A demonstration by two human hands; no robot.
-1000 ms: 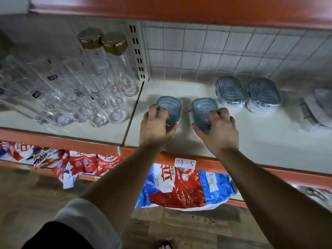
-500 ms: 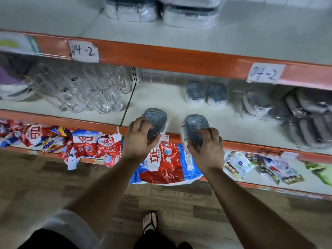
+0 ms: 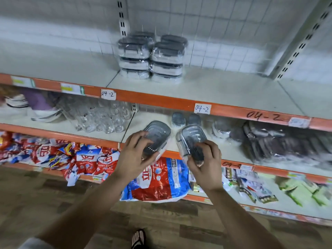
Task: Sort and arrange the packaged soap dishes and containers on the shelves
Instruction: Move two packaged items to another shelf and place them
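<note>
Both hands are up at the shelving, each with a packaged soap dish. The left hand (image 3: pixel 133 157) grips a grey, plastic-wrapped left soap dish (image 3: pixel 158 135), fingers (image 3: pixel 138 139) curled over its near end. The right hand (image 3: pixel 206 162) holds the right soap dish (image 3: pixel 192 137) the same way, its fingers (image 3: pixel 206 146) wrapped over the top. The two dishes sit side by side, close but apart, lifted clear at the front edge of the middle shelf (image 3: pixel 149 117).

Behind them, at the back of that shelf, stand two more wrapped dishes (image 3: pixel 186 119) just beside each other. To the left is a cluster of clear glasses (image 3: pixel 102 121); to the right, a blurred heap of dark wrapped packs (image 3: pixel 269 141). On the upper shelf (image 3: pixel 224 87) sit two stacks of wrapped containers (image 3: pixel 150 58), touching. A paper label (image 3: pixel 202 108) reads 04-2. Below the hands lies a red and blue detergent bag (image 3: pixel 158 180).
</note>
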